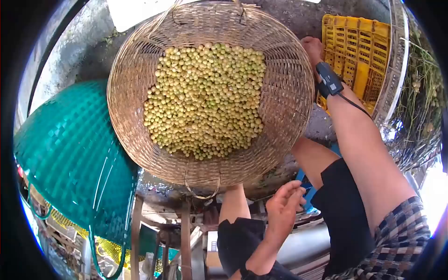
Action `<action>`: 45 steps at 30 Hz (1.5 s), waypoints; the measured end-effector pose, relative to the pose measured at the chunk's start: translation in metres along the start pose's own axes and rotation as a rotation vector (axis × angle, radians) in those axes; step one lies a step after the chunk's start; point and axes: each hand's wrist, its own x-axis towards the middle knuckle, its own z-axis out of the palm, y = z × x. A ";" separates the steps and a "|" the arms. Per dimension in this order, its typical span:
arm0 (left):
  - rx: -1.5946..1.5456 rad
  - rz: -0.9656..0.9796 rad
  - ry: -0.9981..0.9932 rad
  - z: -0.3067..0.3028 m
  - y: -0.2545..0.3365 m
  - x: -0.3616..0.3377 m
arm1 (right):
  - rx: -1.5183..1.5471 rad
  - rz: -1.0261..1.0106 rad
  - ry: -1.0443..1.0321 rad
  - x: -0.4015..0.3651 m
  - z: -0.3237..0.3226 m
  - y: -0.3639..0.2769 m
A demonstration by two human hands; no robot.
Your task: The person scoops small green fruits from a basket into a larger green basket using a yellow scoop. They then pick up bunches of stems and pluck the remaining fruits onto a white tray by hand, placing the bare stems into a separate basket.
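A large round wicker basket [289, 93] fills the upper middle, with a heap of small round yellow-green fruits [205, 100] inside. My right hand [313, 49] is at the basket's upper right rim, its fingers bent against the edge and partly hidden; a black device with a cable is strapped on that wrist. Below the basket's lower right side, my left hand [283, 207] is raised, apart from the basket. Its fingers are loosely bent and slightly apart, with nothing visible in them. A wire loop handle [203, 196] hangs at the basket's lower rim.
A glossy green woven basket [79, 154] leans at the left, its handles low. A yellow plastic crate [357, 51] stands at the upper right, beside cut plant stems [422, 93]. My bare knees and black shorts are below the basket, near wooden bars [185, 238].
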 end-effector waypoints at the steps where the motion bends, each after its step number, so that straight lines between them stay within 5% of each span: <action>1: -0.027 0.065 -0.015 -0.001 0.006 -0.001 | 0.008 -0.012 -0.001 0.009 0.001 -0.006; 3: 0.003 0.110 -0.012 -0.005 0.015 0.002 | 0.231 0.098 -0.144 0.015 -0.004 -0.008; 5: -0.021 0.100 0.012 -0.005 0.021 0.006 | 0.208 0.040 -0.106 0.019 -0.011 -0.020; 8: -0.009 0.097 0.003 -0.013 -0.002 0.006 | 0.254 0.245 0.085 -0.015 -0.050 -0.041; 11: -0.005 0.123 0.000 -0.010 -0.005 0.019 | 0.287 0.152 0.375 -0.023 -0.093 -0.081; 13: 0.036 0.126 -0.032 -0.014 -0.004 0.024 | 0.558 0.042 0.364 -0.033 -0.118 -0.103; 15: -0.004 0.084 -0.061 -0.027 -0.024 0.012 | 0.643 0.094 0.286 -0.091 -0.143 -0.115; 17: -0.029 0.081 -0.077 -0.032 -0.022 0.010 | 0.655 0.018 -0.023 -0.121 -0.164 -0.144; 21: -0.121 0.130 -0.131 -0.048 -0.020 0.013 | 0.402 -0.223 -0.079 -0.160 -0.151 -0.183; 31: -0.189 0.103 -0.119 -0.095 -0.031 -0.014 | 0.442 -0.317 -0.247 -0.307 -0.135 -0.212; 34: -0.196 0.076 -0.105 -0.097 -0.039 -0.003 | 0.406 -0.296 -0.356 -0.317 -0.167 -0.208; 35: -0.221 0.049 -0.091 -0.096 -0.042 -0.004 | 0.384 -0.463 -0.275 -0.317 -0.168 -0.199; 42: -0.263 0.121 -0.012 -0.070 -0.046 0.008 | 0.590 -0.131 -0.513 -0.312 -0.181 -0.180; 45: -0.182 0.296 -0.144 -0.050 -0.049 0.018 | 0.599 -0.326 -0.546 -0.297 -0.199 -0.180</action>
